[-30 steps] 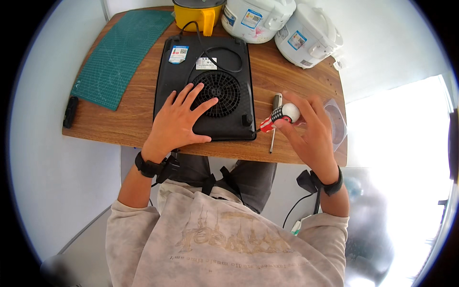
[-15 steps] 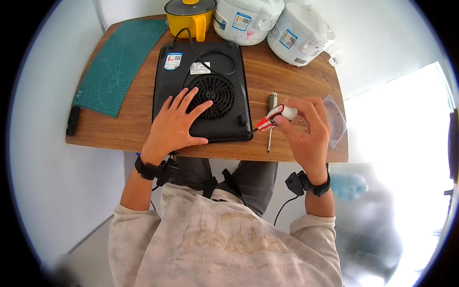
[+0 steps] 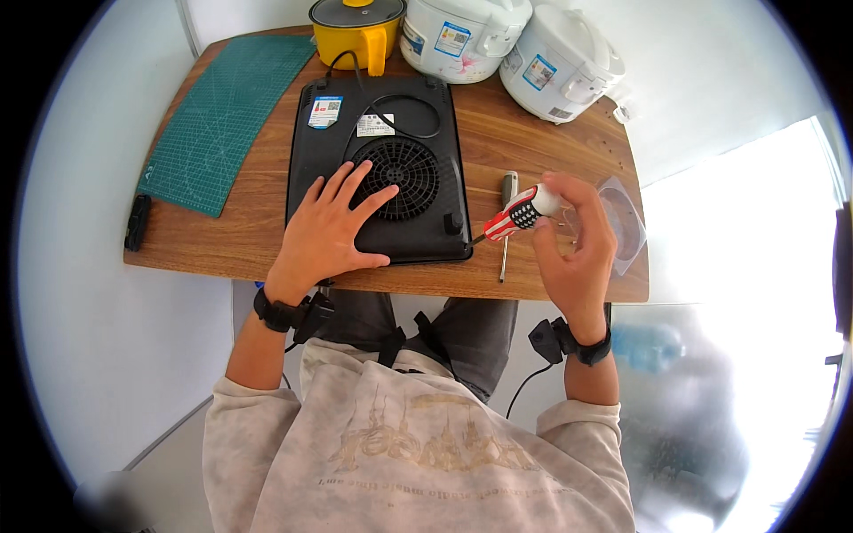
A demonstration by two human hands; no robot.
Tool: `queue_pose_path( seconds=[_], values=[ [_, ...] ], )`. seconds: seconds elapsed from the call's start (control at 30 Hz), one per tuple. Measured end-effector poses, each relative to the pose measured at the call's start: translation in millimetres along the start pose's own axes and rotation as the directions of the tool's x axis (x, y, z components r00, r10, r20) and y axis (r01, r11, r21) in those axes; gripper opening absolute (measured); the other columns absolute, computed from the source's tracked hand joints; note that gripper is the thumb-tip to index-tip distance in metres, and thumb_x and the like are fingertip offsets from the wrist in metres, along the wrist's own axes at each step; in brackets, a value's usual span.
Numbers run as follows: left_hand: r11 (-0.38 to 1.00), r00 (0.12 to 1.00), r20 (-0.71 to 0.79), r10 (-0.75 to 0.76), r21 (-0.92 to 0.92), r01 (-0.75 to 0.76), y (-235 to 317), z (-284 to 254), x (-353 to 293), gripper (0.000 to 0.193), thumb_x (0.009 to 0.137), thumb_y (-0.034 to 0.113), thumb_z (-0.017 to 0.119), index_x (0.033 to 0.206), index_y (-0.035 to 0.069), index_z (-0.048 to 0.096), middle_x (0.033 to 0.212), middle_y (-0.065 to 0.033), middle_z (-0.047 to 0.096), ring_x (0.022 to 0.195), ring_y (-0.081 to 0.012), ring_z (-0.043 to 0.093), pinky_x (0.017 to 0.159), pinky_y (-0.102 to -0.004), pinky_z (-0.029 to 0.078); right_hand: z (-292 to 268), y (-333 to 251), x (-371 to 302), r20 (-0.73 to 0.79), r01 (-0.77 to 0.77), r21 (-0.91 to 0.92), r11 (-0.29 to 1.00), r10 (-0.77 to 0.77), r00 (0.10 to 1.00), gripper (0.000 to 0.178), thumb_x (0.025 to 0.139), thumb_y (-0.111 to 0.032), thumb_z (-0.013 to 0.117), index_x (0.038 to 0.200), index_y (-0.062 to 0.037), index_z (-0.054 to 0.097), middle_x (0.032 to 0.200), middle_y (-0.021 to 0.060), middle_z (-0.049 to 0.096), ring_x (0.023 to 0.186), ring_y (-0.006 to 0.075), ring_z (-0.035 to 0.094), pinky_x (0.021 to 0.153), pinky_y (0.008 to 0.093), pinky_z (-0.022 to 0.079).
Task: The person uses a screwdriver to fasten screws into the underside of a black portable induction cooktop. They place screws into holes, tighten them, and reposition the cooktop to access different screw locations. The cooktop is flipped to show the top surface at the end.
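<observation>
A black induction cooker (image 3: 410, 244) lies underside up on the table, its round fan grille (image 3: 409, 182) showing and its cord looped over it. My left hand (image 3: 322, 233) rests flat on its near left part, fingers spread, with some fingertips over the grille. In my right hand (image 3: 579, 244) is a red, white and black screwdriver (image 3: 515, 215), gripped by the rounded end of its handle. It leans, with the tip at the cooker's near right corner. Whether the tip sits in a screw is too small to tell. A second screwdriver (image 3: 508, 191) with a grey-green handle lies just behind it.
Along the back stand a yellow pot (image 3: 345, 37) and two white rice cookers (image 3: 458, 44) (image 3: 555, 69). A green cutting mat (image 3: 222, 120) covers the table's left side, near a small black object (image 3: 138, 222). At the right edge lies a clear plastic piece (image 3: 629, 233).
The screwdriver's handle has turned in my right hand and now shows its black dotted grip. My right fingers have loosened and shifted on the handle's end. My left hand stays in place.
</observation>
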State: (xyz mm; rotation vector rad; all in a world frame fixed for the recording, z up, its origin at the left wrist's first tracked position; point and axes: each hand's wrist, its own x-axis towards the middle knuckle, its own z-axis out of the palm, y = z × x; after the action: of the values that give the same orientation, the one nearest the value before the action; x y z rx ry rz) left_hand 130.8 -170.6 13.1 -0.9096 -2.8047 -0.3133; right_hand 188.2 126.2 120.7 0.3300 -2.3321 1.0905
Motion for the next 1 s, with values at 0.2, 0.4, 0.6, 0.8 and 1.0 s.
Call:
queue_pose_path(
  seconds=[0.2,0.4,0.6,0.8,1.0],
  values=[
    [1.0,1.0,-0.009,0.002,0.0,-0.002,-0.7,0.8,-0.4,0.099,0.069,0.066,0.082,0.155,0.033,0.044,0.164,-0.0121,0.033,0.15,-0.0381,0.035,0.12,-0.0563,0.034,-3.2,3.6,-3.4,0.05,0.036,-0.112,0.993,-0.031,0.998,0.036,0.079,0.001,0.077,0.114,-0.0035,0.069,0.118,0.0133,0.068,0.105,0.0292,0.068,0.093,0.0372,0.053],
    [1.0,1.0,0.003,-0.002,-0.004,0.002,-0.3,0.7,0.5,0.1,0.069,0.066,0.082,0.155,0.034,0.044,0.165,-0.0121,0.033,0.15,-0.0381,0.034,0.12,-0.0564,0.034,0.4,0.8,-1.0,0.027,0.049,-0.062,0.997,-0.048,0.998,0.037,0.078,0.001,0.079,0.114,-0.0044,0.07,0.117,0.0125,0.067,0.103,0.0274,0.068,0.091,0.0359,0.054],
    [1.0,1.0,0.008,-0.007,0.007,0.006,0.6,0.0,0.3,0.1,0.069,0.067,0.082,0.155,0.034,0.043,0.165,-0.012,0.033,0.151,-0.038,0.034,0.12,-0.0565,0.034,-2.4,3.7,-3.3,0.057,0.025,-0.077,0.997,-0.021,0.998,0.041,0.077,-0.001,0.082,0.116,-0.0041,0.068,0.121,0.013,0.069,0.106,0.0266,0.069,0.093,0.0357,0.054],
    [1.0,1.0,-0.003,-0.001,-0.002,0.001,-0.4,0.3,-0.3,0.099,0.07,0.065,0.082,0.155,0.034,0.043,0.164,-0.012,0.034,0.15,-0.038,0.035,0.12,-0.0566,0.034,-0.6,7.6,-4.2,0.038,0.057,-0.074,0.996,-0.055,0.998,0.045,0.077,0.0,0.082,0.119,-0.0052,0.066,0.126,0.0136,0.069,0.109,0.0273,0.07,0.095,0.0362,0.054],
    [1.0,1.0,0.004,-0.005,-0.009,0.005,0.4,-0.8,0.4,0.097,0.071,0.064,0.082,0.155,0.033,0.044,0.164,-0.0122,0.034,0.15,-0.0378,0.035,0.12,-0.0564,0.034,2.5,6.2,-6.2,0.02,-0.049,0.089,0.995,0.047,0.999,0.042,0.077,-0.001,0.082,0.116,-0.0055,0.065,0.134,0.0164,0.067,0.116,0.0291,0.067,0.098,0.0376,0.052]
  ],
)
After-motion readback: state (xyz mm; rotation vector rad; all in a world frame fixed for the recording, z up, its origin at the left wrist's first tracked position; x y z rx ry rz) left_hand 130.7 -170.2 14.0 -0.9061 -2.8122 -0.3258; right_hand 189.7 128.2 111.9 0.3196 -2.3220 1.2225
